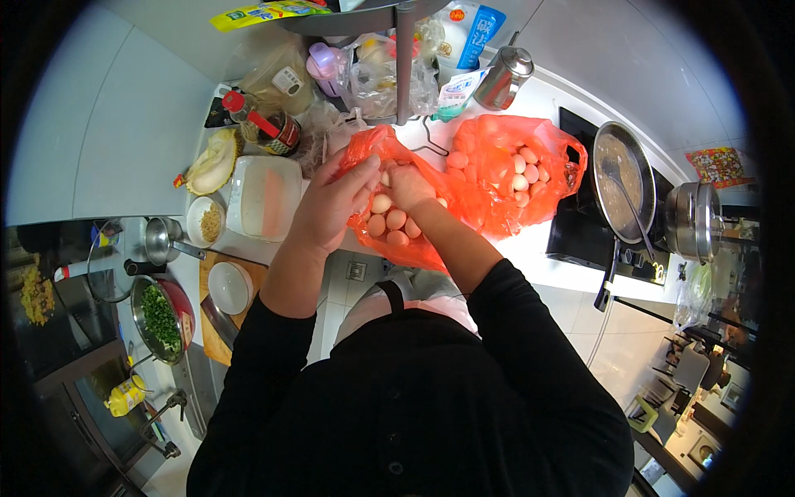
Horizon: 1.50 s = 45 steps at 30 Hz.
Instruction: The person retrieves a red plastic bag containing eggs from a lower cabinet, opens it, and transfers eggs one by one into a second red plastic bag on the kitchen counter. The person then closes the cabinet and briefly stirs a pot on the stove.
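Observation:
My left hand (330, 202) grips the upper left side of a thin red plastic bag (428, 251), its thumb pointing up and to the right. Inside the open bag lie several brown eggs (395, 218), with a paler one (381, 203) near my left fingers. My right hand (407, 188) reaches into this bag from above, its fingers bent down beside a pale egg (385, 179). Its fingertips are hidden, so I cannot tell whether they hold that egg. A second red plastic bag (475, 133) with more eggs lies on the counter to the right, against the first.
On the right, a frying pan (623, 180) with a utensil sits on the black cooktop (562, 239) beside a steel pot (690, 222). A rectangular lidded container (264, 199) stands left. Farther left, a knife (218, 320) and a white bowl (230, 287) rest on a cutting board (208, 348).

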Available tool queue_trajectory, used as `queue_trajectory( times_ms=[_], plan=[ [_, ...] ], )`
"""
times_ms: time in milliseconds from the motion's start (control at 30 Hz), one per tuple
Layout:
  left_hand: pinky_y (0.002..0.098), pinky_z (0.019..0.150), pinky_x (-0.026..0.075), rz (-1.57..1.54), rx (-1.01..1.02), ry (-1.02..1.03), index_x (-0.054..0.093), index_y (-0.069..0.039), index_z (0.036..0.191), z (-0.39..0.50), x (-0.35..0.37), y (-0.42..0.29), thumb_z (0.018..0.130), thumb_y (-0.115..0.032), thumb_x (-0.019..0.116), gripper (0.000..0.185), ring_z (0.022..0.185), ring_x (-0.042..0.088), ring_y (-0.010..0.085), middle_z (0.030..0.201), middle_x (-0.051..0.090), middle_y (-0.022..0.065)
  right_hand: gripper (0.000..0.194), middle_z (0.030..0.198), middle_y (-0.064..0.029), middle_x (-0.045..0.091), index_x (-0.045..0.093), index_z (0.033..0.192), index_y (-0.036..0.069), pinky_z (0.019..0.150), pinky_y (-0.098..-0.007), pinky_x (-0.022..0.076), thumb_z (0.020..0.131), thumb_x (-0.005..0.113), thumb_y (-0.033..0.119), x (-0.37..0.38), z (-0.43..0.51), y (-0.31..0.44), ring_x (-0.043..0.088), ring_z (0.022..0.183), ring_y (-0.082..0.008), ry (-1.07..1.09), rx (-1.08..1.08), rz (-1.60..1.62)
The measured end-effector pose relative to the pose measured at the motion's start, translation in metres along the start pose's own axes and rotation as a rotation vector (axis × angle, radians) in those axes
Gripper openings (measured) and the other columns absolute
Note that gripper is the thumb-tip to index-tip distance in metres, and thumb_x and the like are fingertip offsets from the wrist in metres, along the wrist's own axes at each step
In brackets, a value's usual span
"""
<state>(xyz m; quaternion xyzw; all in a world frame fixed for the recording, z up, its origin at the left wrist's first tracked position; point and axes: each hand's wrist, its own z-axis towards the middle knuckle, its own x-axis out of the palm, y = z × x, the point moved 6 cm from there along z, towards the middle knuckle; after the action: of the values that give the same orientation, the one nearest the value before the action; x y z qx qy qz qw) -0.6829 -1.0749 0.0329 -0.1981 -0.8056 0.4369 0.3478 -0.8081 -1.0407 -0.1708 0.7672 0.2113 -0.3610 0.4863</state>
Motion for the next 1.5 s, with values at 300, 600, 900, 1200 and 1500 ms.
queue_trajectory(
  times_ms=[300,600,900,1200,1500],
  plan=[
    [0.0191,0.05,0.028,0.012,0.013,0.021,0.056,-0.007,0.113,0.001,0.0,-0.001,0.101,-0.017,0.051,0.016,0.054,0.034,0.0038,0.076,0.05,-0.0017,0.049,0.111,-0.0169,0.063,0.049,0.131,0.004,0.087,-0.039,0.0499,0.089,0.063,0.026,-0.029,-0.057,0.002,0.062,0.1,-0.0337,-0.015,0.093,0.396],
    [0.019,0.053,0.03,-0.007,0.014,-0.034,0.056,-0.007,0.106,0.002,-0.002,0.01,0.1,-0.017,0.053,0.012,0.059,0.037,0.0044,0.079,0.052,-0.0011,0.044,0.114,-0.0203,0.058,0.051,0.121,0.003,0.079,-0.0464,0.053,0.087,0.059,0.03,-0.028,-0.087,-0.004,0.063,0.097,-0.0384,-0.08,-0.018,-0.177],
    [0.0195,0.049,0.027,0.06,0.023,-0.049,0.058,-0.007,0.112,0.003,-0.008,0.011,0.098,-0.018,0.055,0.018,0.051,0.034,0.0044,0.078,0.054,-0.0005,0.039,0.122,-0.015,0.057,0.053,0.128,0.007,0.078,-0.0409,0.0549,0.091,0.051,0.019,-0.017,-0.079,0.003,0.067,0.097,-0.0302,0.02,-0.09,-0.306],
    [0.0209,0.051,0.03,0.049,0.032,-0.048,0.057,-0.007,0.107,-0.004,0.0,0.003,0.101,-0.022,0.051,0.018,0.048,0.031,0.0046,0.075,0.05,-0.0019,0.041,0.122,-0.0159,0.06,0.059,0.122,0.005,0.076,-0.0382,0.0539,0.09,0.058,0.031,-0.067,-0.139,0.032,0.067,0.093,-0.0282,0.068,-0.194,-0.279],
    [0.0221,0.053,0.033,0.076,0.049,-0.103,0.054,-0.007,0.099,-0.006,-0.002,0.006,0.102,-0.026,0.049,0.02,0.046,0.033,0.0049,0.076,0.05,-0.0019,0.029,0.097,-0.0103,0.066,0.059,0.119,0.005,0.079,-0.0366,0.0509,0.094,0.047,0.007,-0.211,-0.13,-0.125,0.064,0.094,-0.0206,-0.287,0.467,0.726]
  ],
)
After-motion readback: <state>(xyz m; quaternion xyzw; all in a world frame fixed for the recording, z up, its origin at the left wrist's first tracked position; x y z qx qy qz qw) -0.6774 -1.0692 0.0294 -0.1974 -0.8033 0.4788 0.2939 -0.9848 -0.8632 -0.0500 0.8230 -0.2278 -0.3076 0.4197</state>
